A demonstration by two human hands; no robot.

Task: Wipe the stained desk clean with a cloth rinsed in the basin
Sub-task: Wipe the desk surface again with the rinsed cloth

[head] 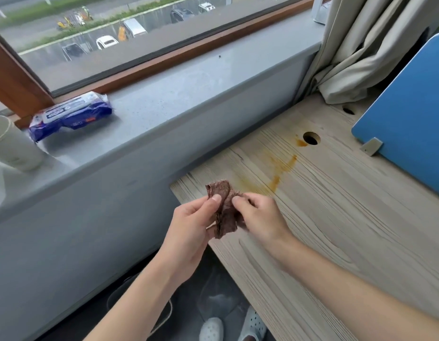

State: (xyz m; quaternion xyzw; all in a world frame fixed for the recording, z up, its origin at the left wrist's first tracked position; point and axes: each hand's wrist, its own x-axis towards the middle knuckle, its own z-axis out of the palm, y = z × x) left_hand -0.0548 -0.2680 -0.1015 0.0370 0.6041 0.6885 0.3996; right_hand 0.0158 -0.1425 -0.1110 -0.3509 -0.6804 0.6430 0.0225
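Note:
A small brown cloth [226, 207] hangs crumpled between both hands above the near left corner of the light wooden desk [349, 217]. My left hand [191, 227] pinches its left edge with thumb and fingers. My right hand [260, 215] pinches the right edge. An orange-brown stain [280, 168] streaks across the desk just beyond the cloth, with a smaller blot [301, 143] beside a round cable hole [311, 138]. No basin is in view.
A grey windowsill [164, 99] runs along the left, carrying a blue wipes packet [70, 115] and a pale cup [11, 143]. A blue partition panel [408, 114] stands at the desk's right. Beige curtains [366, 45] hang behind. Feet in pale shoes [233, 326] show below.

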